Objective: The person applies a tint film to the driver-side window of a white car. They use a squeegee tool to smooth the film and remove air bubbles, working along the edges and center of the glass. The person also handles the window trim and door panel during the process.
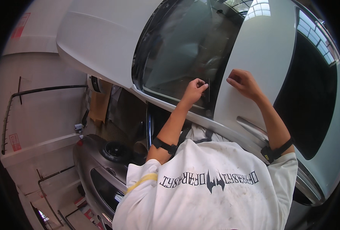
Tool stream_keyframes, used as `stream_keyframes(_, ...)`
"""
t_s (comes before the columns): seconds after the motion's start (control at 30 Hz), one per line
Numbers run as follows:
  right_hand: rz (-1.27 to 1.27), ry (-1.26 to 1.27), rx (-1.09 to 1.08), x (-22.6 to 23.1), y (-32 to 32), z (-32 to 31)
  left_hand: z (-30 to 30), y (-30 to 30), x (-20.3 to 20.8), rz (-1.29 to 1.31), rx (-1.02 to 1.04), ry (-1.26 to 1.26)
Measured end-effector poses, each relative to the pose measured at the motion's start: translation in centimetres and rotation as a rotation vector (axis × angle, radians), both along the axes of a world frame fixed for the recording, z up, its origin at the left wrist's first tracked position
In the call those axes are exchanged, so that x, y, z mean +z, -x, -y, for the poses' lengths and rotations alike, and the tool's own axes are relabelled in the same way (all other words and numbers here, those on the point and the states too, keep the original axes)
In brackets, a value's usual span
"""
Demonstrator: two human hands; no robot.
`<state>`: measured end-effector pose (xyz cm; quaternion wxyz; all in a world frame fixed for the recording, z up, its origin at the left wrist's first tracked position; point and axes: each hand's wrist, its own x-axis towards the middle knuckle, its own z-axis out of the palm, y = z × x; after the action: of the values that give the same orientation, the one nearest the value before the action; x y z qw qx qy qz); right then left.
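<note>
I lean over a white car [262, 50]. My left hand [194, 92] pinches a thin dark strip-like tool [208, 91] and holds it upright against the dark trim at the edge of the tinted side window [177, 50]. My right hand [242, 82] rests to the right on the white body panel between the two windows, fingers curled under and holding nothing. Both wrists wear black bands. My white printed shirt [208, 191] fills the lower middle of the view.
A chrome door handle [252, 129] lies below my right forearm. A second dark window [308, 96] is on the right. A grey vehicle part [101, 168] with a round black opening sits at lower left. Black pipes [43, 91] run along the pale surface at left.
</note>
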<state>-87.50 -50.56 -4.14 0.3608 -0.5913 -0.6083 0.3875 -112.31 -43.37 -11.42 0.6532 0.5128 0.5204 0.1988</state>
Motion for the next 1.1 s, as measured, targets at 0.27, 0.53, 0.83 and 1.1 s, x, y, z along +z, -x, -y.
stream_keyframes(0.27, 0.15, -0.087, 0.03, -0.1, 1.3, 0.4, -5.3, -5.5, -1.5, -0.316, 0.074, -0.511)
stream_keyframes(0.53, 0.15, -0.025, -0.042, 1.2, 0.9, 0.3, -7.6, -11.5, 1.5, -0.254, -0.135, -0.552)
stream_keyframes(0.83, 0.071, -0.028, -0.089, 1.0, 0.7, 0.0, -8.1, -10.3, 0.7, -0.178, -0.195, -0.581)
stream_keyframes(1.1, 0.015, -0.004, -0.079, 1.3, 0.8, -0.2, -8.5, -10.4, 1.4, -0.293, -0.173, -0.547)
